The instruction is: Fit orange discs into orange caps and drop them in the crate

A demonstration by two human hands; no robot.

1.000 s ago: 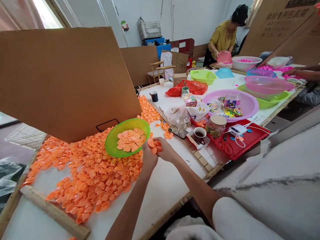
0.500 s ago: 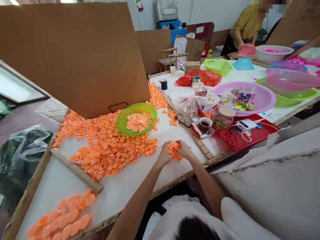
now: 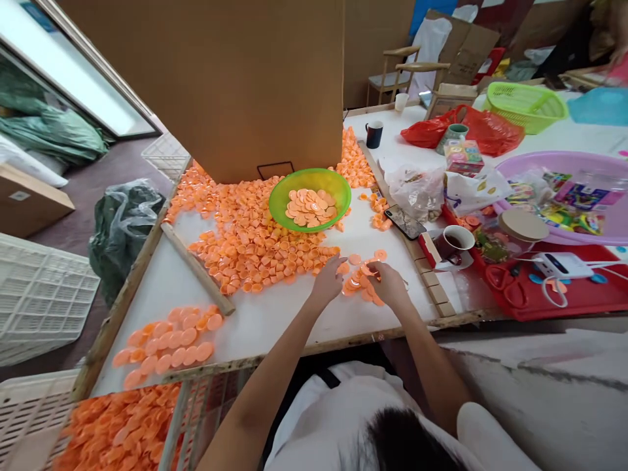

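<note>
Loose round orange plastic discs (image 3: pixel 360 282) lie scattered on the white tabletop between my two hands. My left hand (image 3: pixel 328 282) is at their left side, fingers apart and extended near a few discs by the edge of the orange heap. On the other side, my right hand (image 3: pixel 390 286) has its fingers spread and bent over the discs, touching some of them. Just beyond stands a green bowl (image 3: pixel 277 204) holding more flat orange discs. Left of the hands spreads a large heap of small orange cup-shaped caps (image 3: pixel 265 258).
Overlapping rows of discs (image 3: pixel 171 340) lie at the front left, beyond a wooden stick (image 3: pixel 199 268). A cardboard sheet (image 3: pixel 220 85) stands behind the heap. To the right are a wooden strip (image 3: pixel 434 288), phone (image 3: pixel 405 222), cup of dark drink (image 3: pixel 454 243) and red tray (image 3: pixel 579 297).
The bunch of orange discs held between both hands is now spread on the table, and the hands have moved apart. The view has turned left and down, showing a crate of orange pieces.
</note>
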